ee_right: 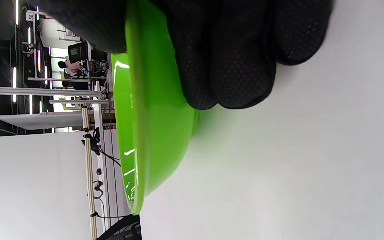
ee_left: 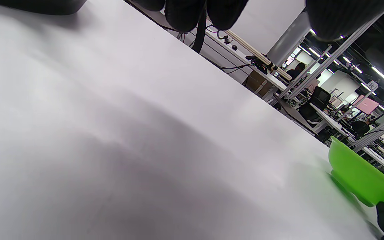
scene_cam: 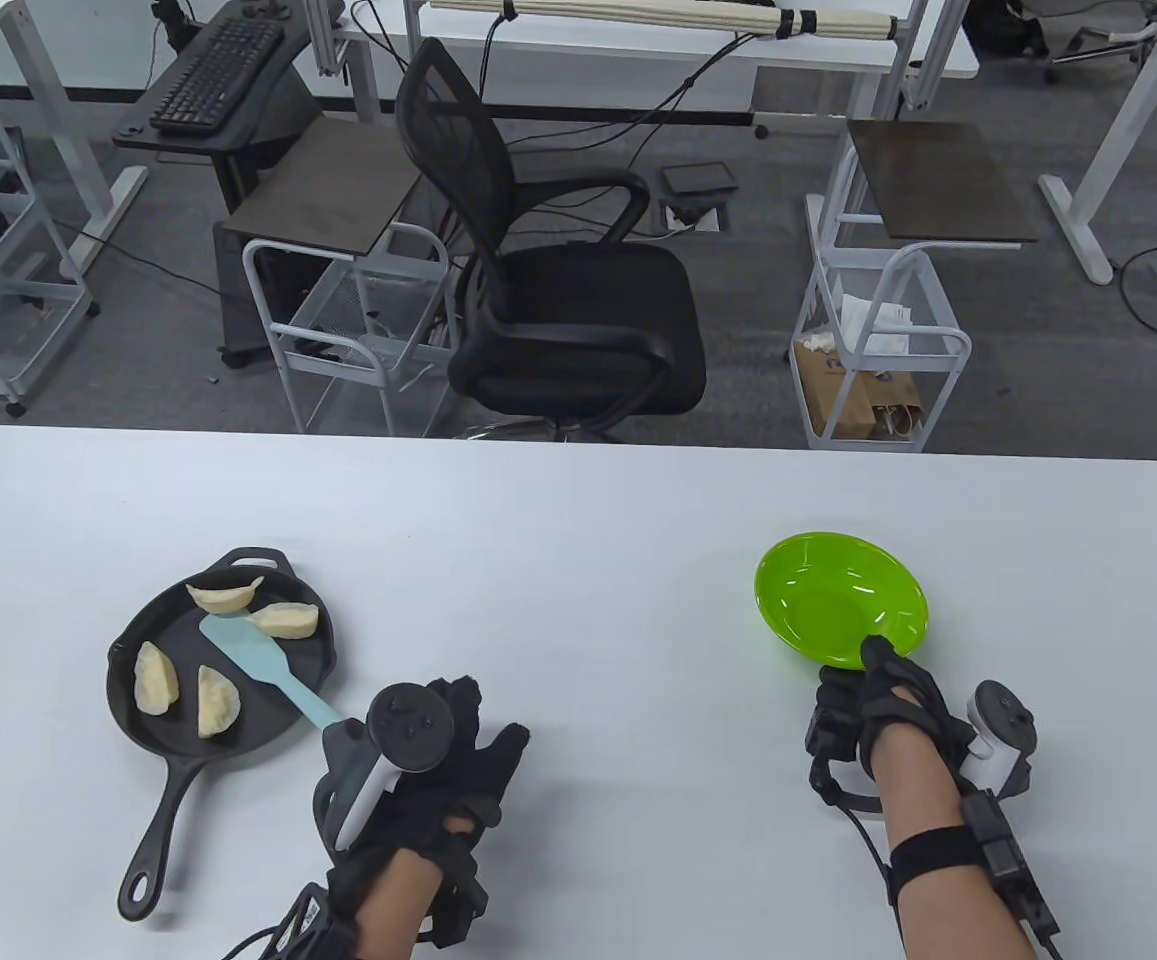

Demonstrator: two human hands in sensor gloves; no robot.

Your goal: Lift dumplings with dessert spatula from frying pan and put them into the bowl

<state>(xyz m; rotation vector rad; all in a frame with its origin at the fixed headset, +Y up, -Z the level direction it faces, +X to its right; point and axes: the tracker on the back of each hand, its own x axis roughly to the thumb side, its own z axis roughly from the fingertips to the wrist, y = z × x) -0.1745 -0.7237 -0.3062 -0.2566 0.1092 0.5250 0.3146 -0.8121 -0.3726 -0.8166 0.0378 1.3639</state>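
A black cast-iron frying pan (scene_cam: 178, 628) sits at the table's left and holds several pale dumplings (scene_cam: 155, 678). The light blue dessert spatula (scene_cam: 258, 655) lies with its blade flat in the pan, between the dumplings. Its handle runs back under my left hand (scene_cam: 438, 740), which grips the end; the tracker hides the grip. In the left wrist view only curled fingertips (ee_left: 185, 13) and a sliver of the pan (ee_left: 35, 5) show. My right hand (scene_cam: 873, 700) pinches the near rim of the empty green bowl (scene_cam: 838, 600), thumb inside and fingers (ee_right: 238, 66) on the outer wall (ee_right: 155, 133).
The white table (scene_cam: 588, 560) stretches between the pan and the bowl (ee_left: 358, 176). The pan's long handle (scene_cam: 163, 830) points toward the near left edge. Beyond the far edge stand a black office chair (scene_cam: 558, 300) and wire carts (scene_cam: 878, 340).
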